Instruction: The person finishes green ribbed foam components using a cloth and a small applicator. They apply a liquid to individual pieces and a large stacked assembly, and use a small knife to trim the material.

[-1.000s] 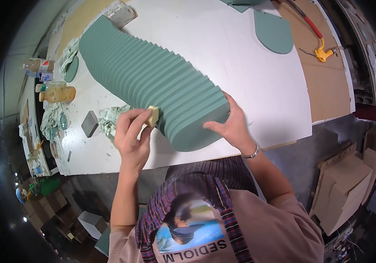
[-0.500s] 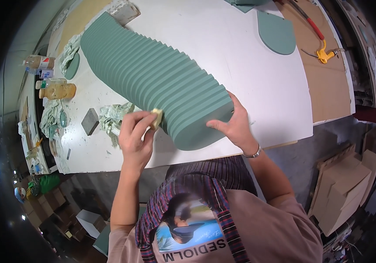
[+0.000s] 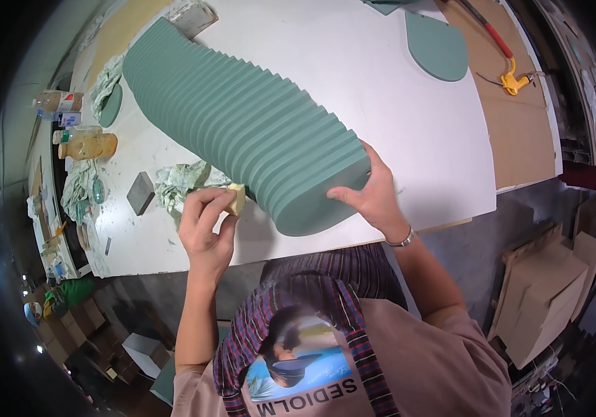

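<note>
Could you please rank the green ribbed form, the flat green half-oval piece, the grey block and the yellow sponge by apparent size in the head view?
1. green ribbed form
2. flat green half-oval piece
3. grey block and yellow sponge: they look alike, and the sponge is partly hidden by the left hand, so unranked.

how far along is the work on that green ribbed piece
Already done: the green ribbed foam form lies stacked in one long curved piece on the white table. In hand: the left hand presses a small yellow sponge block at its near left edge, and the right hand steadies the rounded end. Left: a flat green cutout lies apart; how much surface is treated cannot be told.
</note>
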A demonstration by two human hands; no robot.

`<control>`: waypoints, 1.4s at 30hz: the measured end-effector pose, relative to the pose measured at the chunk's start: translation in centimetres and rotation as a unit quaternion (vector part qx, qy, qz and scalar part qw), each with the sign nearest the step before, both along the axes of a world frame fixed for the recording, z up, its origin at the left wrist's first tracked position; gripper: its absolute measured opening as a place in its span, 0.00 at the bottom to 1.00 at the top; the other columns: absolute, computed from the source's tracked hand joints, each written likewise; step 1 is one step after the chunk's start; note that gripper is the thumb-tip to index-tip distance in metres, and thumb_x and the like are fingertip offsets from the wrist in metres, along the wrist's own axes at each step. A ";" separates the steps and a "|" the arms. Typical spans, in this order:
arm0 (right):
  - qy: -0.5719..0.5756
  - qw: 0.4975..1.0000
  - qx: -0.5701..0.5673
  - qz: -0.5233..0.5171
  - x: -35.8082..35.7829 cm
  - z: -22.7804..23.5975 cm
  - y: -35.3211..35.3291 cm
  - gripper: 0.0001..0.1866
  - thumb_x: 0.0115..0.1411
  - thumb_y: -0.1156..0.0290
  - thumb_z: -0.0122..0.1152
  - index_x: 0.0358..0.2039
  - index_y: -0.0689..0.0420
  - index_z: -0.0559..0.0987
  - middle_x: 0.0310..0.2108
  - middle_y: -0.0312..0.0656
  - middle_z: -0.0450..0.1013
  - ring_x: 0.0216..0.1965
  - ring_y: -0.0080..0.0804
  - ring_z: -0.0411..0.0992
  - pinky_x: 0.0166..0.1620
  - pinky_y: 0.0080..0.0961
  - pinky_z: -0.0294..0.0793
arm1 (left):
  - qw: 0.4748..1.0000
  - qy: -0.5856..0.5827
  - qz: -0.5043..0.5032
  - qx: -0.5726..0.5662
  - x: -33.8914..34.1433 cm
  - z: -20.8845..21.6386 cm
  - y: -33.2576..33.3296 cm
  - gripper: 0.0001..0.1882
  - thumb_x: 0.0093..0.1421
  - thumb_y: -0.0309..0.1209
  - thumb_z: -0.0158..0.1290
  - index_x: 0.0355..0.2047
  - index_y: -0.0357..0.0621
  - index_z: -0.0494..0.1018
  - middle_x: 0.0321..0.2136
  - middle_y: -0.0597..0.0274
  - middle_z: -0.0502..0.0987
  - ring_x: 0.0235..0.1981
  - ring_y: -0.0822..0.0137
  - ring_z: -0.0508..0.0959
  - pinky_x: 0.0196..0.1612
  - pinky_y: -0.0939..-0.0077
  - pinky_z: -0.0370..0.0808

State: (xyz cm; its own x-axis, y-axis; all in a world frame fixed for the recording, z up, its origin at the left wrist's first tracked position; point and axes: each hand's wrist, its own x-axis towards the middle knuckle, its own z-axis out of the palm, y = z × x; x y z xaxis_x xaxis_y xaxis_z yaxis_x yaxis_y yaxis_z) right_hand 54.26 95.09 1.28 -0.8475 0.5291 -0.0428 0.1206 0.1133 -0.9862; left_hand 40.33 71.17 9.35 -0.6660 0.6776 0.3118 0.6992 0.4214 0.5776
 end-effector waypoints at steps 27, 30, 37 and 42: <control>-0.027 0.998 -0.007 0.050 -0.4 1.0 1.1 0.49 0.42 0.66 0.80 0.61 0.68 0.63 0.52 0.49 0.72 0.55 0.34 0.69 0.58 0.30 0.67 | 0.999 -0.020 0.026 0.007 -0.3 1.8 0.5 0.21 0.46 0.17 0.63 0.43 0.35 0.76 0.39 0.54 0.77 0.35 0.63 0.76 0.40 0.73 0.74; -0.039 0.998 -0.013 0.042 -1.0 1.6 0.7 0.50 0.42 0.65 0.81 0.62 0.68 0.63 0.54 0.49 0.71 0.56 0.35 0.69 0.59 0.30 0.66 | 0.999 -0.029 0.027 0.038 -0.9 2.7 2.8 0.20 0.47 0.18 0.62 0.43 0.34 0.75 0.40 0.51 0.77 0.36 0.60 0.78 0.39 0.70 0.76; -0.037 0.999 -0.006 0.037 -0.9 2.1 0.9 0.50 0.42 0.63 0.80 0.62 0.69 0.63 0.54 0.50 0.71 0.56 0.35 0.69 0.59 0.30 0.67 | 0.999 0.014 -0.040 0.016 -2.9 2.9 7.3 0.21 0.45 0.18 0.63 0.42 0.37 0.75 0.39 0.52 0.77 0.37 0.55 0.78 0.40 0.67 0.75; -0.030 0.999 0.037 0.023 -1.1 2.9 0.6 0.45 0.40 0.61 0.79 0.59 0.60 0.69 0.51 0.50 0.74 0.53 0.46 0.72 0.56 0.33 0.70 | 0.992 0.072 -0.105 0.021 -4.4 2.9 13.6 0.24 0.40 0.16 0.62 0.42 0.41 0.76 0.37 0.57 0.77 0.36 0.54 0.76 0.39 0.65 0.74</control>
